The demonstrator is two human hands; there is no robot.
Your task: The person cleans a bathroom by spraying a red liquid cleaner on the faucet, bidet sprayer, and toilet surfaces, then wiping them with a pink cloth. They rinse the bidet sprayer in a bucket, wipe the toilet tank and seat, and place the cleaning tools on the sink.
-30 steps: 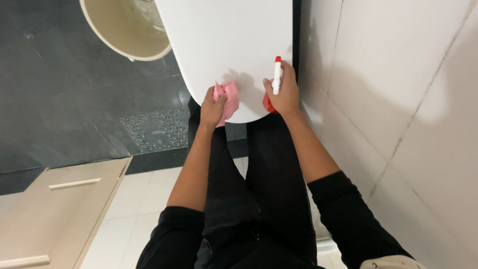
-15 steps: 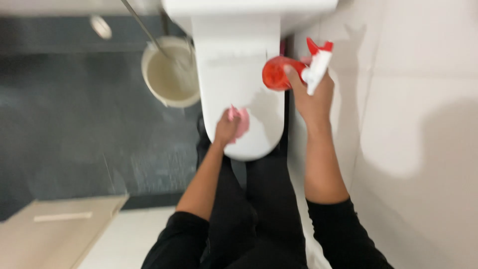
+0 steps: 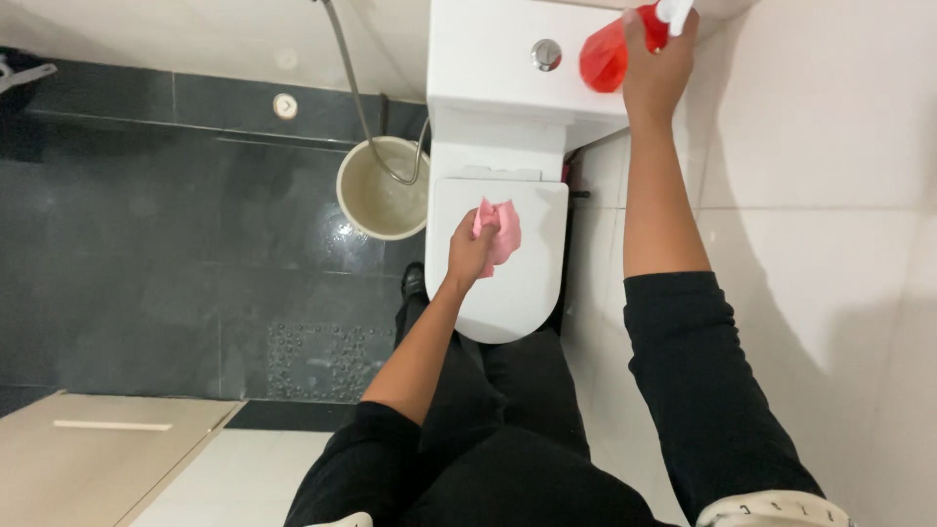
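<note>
While the person looks straight down, the left hand (image 3: 471, 252) is closed tight on a pink cloth (image 3: 501, 229) and presses it on the white toilet lid (image 3: 508, 293). The cloth pokes out of the fist toward 1 o'clock. The right hand (image 3: 656, 68) is wrapped around a red spray bottle (image 3: 610, 54) up over the white tank (image 3: 488, 59). The two hands are well apart. From the cloth, the bottle lies at 1 o'clock. Its long line runs from 8 o'clock to 2 o'clock, with the white top at the 2 o'clock end. The lid's long line runs from 12 to 6. At 9 o'clock from the cloth sits a round cream bucket (image 3: 381, 190) on the dark floor (image 3: 146, 273), with a hose (image 3: 356, 88) hanging into it.
</note>
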